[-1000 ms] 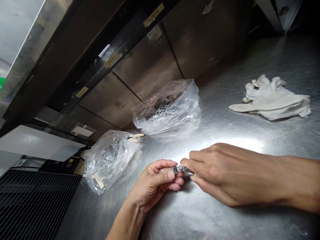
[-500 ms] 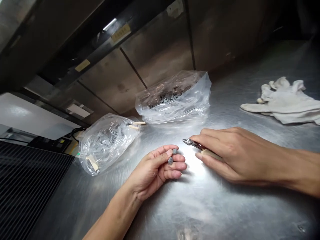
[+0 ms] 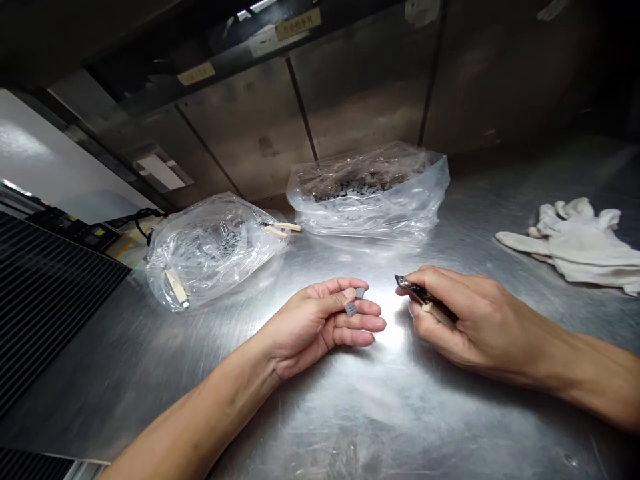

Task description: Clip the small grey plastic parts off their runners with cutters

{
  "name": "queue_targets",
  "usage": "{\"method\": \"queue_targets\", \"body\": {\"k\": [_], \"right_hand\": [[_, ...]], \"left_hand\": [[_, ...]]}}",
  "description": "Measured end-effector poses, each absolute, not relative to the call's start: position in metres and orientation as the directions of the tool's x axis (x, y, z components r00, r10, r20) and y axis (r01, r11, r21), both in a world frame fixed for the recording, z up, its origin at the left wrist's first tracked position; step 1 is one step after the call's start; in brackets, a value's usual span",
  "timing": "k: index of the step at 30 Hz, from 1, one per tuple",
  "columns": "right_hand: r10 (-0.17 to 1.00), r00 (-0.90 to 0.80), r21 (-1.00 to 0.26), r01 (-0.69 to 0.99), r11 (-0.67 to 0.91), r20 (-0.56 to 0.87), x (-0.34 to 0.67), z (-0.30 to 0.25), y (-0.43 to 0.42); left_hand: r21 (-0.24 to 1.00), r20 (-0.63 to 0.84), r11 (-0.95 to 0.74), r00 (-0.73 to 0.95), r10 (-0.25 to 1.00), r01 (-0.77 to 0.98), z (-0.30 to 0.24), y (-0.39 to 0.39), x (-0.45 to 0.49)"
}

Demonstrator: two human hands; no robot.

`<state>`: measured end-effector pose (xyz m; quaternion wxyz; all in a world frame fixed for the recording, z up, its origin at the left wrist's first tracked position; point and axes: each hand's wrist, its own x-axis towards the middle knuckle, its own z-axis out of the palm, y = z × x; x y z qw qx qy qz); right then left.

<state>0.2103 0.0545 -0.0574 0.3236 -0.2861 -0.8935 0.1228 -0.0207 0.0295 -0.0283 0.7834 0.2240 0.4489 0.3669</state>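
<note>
My left hand [image 3: 313,325] lies palm-in on the steel table, pinching two small grey parts [image 3: 352,307] between thumb and fingers. A second part's tip [image 3: 360,293] shows just beyond the thumb. My right hand [image 3: 465,317] sits a short way to the right, gripping small side cutters [image 3: 417,291] with cream handles. Their dark metal jaws point left, toward the grey parts, with a gap between them. The handles are mostly hidden in my fingers.
Two clear plastic bags of small grey parts lie at the back of the stainless table [image 3: 150,373]: one [image 3: 367,193] centre, one [image 3: 210,253] left. White cloth gloves [image 3: 575,243] lie at right. A black grille [image 3: 45,300] is at left; steel panels [image 3: 300,113] rise behind.
My right hand has drawn the cutters back rightward, away from the grey parts they touched a second ago. The left hand now shows two separate pieces. The view has tilted and shifted.
</note>
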Motion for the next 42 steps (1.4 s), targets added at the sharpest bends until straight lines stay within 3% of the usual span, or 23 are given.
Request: {"method": "queue_targets", "body": {"k": [8, 14, 42], "right_hand": [[0.589, -0.67, -0.425, 0.419, 0.802, 0.452, 0.212, -0.0585, 0.0554], [0.541, -0.666, -0.4, 0.372, 0.837, 0.513, 0.2126, -0.0634, 0.057], [0.54, -0.679, -0.428, 0.349, 0.834, 0.498, 0.213, -0.0643, 0.0591]], "left_hand": [[0.682, -0.556, 0.632, 0.301, 0.775, -0.367, -0.029, 0.029, -0.019], [0.675, -0.564, 0.64, 0.303, 0.768, -0.367, -0.0274, 0.0291, -0.0187], [0.726, -0.525, 0.588, 0.264, 0.809, -0.356, -0.0295, 0.0279, -0.0195]]}}
